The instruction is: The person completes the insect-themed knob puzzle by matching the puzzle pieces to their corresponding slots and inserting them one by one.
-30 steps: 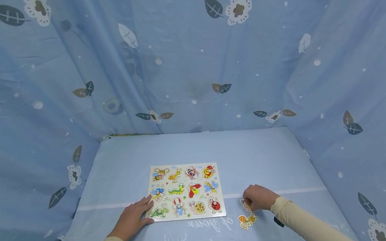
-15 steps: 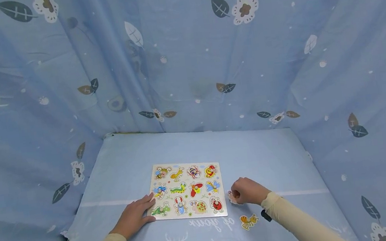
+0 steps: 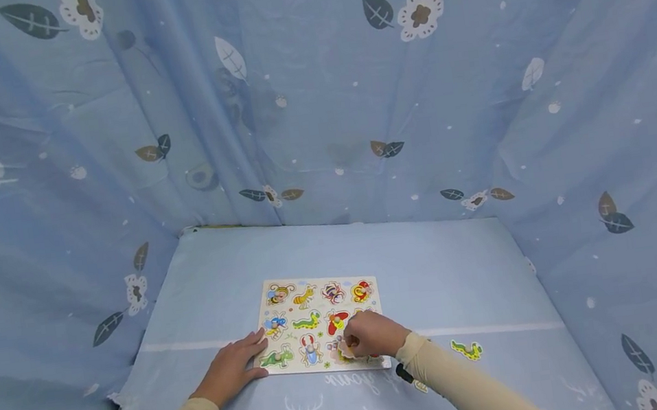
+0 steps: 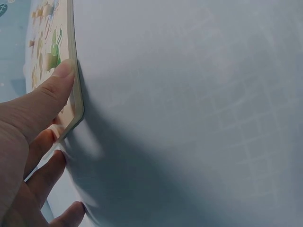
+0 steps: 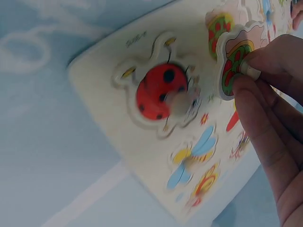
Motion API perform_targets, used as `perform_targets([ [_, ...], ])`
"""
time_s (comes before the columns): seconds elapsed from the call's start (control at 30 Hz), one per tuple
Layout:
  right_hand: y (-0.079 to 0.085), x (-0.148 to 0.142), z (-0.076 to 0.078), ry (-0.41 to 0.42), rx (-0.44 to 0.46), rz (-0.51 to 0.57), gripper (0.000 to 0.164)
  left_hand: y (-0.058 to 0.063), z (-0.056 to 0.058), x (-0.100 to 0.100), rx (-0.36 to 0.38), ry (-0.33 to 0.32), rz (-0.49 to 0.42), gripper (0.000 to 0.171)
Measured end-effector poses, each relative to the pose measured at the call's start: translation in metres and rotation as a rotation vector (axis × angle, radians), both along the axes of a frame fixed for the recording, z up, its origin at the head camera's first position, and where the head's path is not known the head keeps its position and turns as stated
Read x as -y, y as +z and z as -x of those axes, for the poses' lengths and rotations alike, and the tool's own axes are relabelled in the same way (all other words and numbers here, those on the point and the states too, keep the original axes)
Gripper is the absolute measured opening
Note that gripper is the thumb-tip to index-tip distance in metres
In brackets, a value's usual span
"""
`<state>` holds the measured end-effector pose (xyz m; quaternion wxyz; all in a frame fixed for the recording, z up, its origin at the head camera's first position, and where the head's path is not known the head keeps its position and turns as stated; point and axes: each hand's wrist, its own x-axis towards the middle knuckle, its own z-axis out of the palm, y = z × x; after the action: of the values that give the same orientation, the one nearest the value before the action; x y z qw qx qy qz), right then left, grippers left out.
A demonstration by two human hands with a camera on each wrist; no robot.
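Observation:
A wooden knob puzzle board (image 3: pixel 291 338) with several insect pictures lies on the table. My right hand (image 3: pixel 376 332) is over its lower right part. In the right wrist view, thumb and finger pinch the pale knob of a snail puzzle piece (image 5: pixel 235 59), which is tilted close over the printed snail picture (image 5: pixel 218 30). A ladybug piece (image 5: pixel 161 92) with its own knob sits beside it in the board. My left hand (image 3: pixel 234 366) rests at the board's left edge, thumb (image 4: pixel 54 90) on the near corner and the other fingers relaxed along the side.
A green caterpillar piece (image 3: pixel 467 349) lies on the table right of the board. Another piece (image 3: pixel 421 385) is mostly hidden by the right forearm. Blue patterned curtains (image 3: pixel 314 96) stand behind the table (image 3: pixel 423 262) and on both sides.
My right hand has carried the snail piece left from the table onto the board's lower right. The caterpillar piece now shows, and the forearm covers the orange striped piece. The left hand stays put.

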<state>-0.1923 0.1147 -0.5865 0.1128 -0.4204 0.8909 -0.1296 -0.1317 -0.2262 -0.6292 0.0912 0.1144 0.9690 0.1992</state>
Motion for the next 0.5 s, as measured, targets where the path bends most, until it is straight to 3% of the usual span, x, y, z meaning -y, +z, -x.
perform_targets([
  [0.3,-0.013,0.025,-0.004,-0.020,0.012,-0.089,0.031,0.000,-0.001,-0.003,-0.013,0.005,0.023,0.074],
  [0.5,-0.018,0.028,-0.004,-0.024,-0.028,-0.104,0.037,0.000,0.000,-0.002,-0.012,0.003,0.015,0.074],
])
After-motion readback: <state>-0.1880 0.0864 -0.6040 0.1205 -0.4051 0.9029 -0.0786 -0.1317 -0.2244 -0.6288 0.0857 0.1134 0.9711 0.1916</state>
